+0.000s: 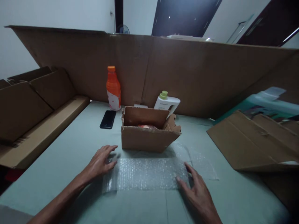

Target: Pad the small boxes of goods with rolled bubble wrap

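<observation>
A sheet of bubble wrap (147, 174) lies flat on the pale green table cover, folded into a long strip. My left hand (102, 161) is at its left end, fingers and thumb apart, with nothing between them. At the right end my right hand (193, 186) has thumb and fingers spread, the fingertips at the wrap's edge. Just beyond the strip stands an open cardboard box (144, 138) with a shiny reddish item (147, 127) partly visible inside. A loose clear piece of wrap (201, 161) spreads out behind my right hand.
An orange bottle (113, 88) and a white bottle with a green cap (167, 102) stand near the tall cardboard wall (187, 74). A black phone (107, 119) lies left of the box. Cardboard boxes (252, 143) at right hold a teal container (259, 102); more cardboard (46, 121) sits left.
</observation>
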### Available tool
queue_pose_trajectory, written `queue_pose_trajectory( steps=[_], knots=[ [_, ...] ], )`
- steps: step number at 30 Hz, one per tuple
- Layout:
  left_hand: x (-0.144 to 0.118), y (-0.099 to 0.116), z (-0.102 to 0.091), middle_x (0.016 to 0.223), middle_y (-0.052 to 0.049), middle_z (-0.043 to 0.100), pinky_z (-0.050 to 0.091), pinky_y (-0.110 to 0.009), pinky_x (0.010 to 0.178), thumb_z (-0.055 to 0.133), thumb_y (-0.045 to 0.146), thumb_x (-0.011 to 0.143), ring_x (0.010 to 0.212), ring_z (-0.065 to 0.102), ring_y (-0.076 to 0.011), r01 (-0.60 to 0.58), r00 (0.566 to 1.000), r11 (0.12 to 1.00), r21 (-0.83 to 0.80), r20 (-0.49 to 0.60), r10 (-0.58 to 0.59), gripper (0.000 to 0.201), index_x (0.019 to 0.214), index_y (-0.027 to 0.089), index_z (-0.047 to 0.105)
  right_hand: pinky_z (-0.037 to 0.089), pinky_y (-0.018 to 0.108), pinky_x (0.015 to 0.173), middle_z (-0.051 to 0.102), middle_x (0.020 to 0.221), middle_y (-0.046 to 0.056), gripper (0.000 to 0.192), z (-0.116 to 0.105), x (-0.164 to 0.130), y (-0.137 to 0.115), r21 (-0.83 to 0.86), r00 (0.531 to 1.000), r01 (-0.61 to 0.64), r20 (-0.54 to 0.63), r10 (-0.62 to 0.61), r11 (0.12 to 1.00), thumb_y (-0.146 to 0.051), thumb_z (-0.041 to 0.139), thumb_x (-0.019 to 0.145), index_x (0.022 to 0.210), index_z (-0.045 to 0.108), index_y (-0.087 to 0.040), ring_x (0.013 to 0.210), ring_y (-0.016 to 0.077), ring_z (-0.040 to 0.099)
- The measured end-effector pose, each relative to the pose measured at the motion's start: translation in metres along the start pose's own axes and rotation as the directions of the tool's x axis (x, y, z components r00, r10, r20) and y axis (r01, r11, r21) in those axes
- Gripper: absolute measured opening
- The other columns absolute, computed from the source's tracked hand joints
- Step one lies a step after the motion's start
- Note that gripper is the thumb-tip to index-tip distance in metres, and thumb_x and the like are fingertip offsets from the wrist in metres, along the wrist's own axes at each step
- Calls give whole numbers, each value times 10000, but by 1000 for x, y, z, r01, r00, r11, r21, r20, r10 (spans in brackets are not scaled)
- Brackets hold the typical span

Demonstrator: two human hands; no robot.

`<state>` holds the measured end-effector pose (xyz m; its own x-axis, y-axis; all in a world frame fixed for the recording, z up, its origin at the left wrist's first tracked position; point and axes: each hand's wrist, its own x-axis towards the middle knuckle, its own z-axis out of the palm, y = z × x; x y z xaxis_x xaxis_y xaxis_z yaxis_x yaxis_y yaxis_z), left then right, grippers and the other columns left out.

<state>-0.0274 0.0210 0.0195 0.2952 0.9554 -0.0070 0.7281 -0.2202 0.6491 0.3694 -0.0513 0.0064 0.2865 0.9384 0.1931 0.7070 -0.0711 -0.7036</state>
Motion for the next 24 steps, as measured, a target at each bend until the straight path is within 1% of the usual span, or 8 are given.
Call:
queue_pose_trajectory(
  steps=[3,6,8,11,14,18,22,24],
  knots=[
    [20,-4,1,1389,-138,540,543,-397,822,604,362,837,1095,617,-275,29,993,992,-120,-110,-42,663,1458,250,402,534,503,947,636,1339,152,642,0,22,-5,-85,989,140,-32,-143,986,-536,655,812,1352,563,-203,1193,352,619],
    [47,2,11,1446,-148,485,542,-407,858,638,373,824,1119,607,-274,-23,988,972,-236,-156,-15,730,1488,252,361,561,447,901,619,1368,148,651,16,57,-26,74,979,178,88,-184,981,-515,650,841,1401,499,-220,1189,316,629],
    [61,9,23,1382,-143,545,523,-439,936,635,328,820,1156,599,-285,-60,988,939,-338,-156,7,677,1449,214,414,586,416,809,690,1244,151,628,33,76,-39,179,973,130,166,-160,975,-513,666,803,1325,548,-185,1064,309,686],
    [64,13,42,1224,-116,648,509,-455,985,586,280,856,1170,606,-293,-68,985,902,-427,-170,-6,560,1400,200,478,590,391,687,757,972,118,464,55,84,-41,201,980,60,173,-96,978,-500,635,787,1108,642,-165,823,293,723],
    [58,8,53,1171,-111,678,498,-439,1013,573,299,881,1182,601,-301,-111,971,913,-392,-237,16,474,1348,221,550,590,388,730,757,1004,125,367,62,75,-32,148,990,90,99,-105,985,-465,591,842,1061,664,-181,900,304,720],
    [78,9,49,1045,-89,701,520,-416,964,553,272,874,1078,642,-281,-88,972,927,-366,-236,0,394,1257,195,601,579,368,682,756,955,121,356,62,86,-32,119,991,101,72,-110,988,-466,587,843,1042,662,-181,810,281,712],
    [119,20,36,1143,-99,682,530,-402,899,554,222,814,979,667,-246,-61,989,940,-337,-147,11,589,1394,164,469,551,378,660,747,899,115,396,63,120,-44,39,990,99,92,-102,994,-466,566,819,1053,651,-158,730,272,688],
    [123,20,28,1225,-115,659,507,-423,943,575,237,799,1056,653,-263,-36,993,944,-328,-120,-4,674,1450,175,409,549,395,707,749,970,130,429,60,127,-40,-7,983,149,106,-148,989,-450,556,825,1130,644,-162,802,287,694]
  ],
)
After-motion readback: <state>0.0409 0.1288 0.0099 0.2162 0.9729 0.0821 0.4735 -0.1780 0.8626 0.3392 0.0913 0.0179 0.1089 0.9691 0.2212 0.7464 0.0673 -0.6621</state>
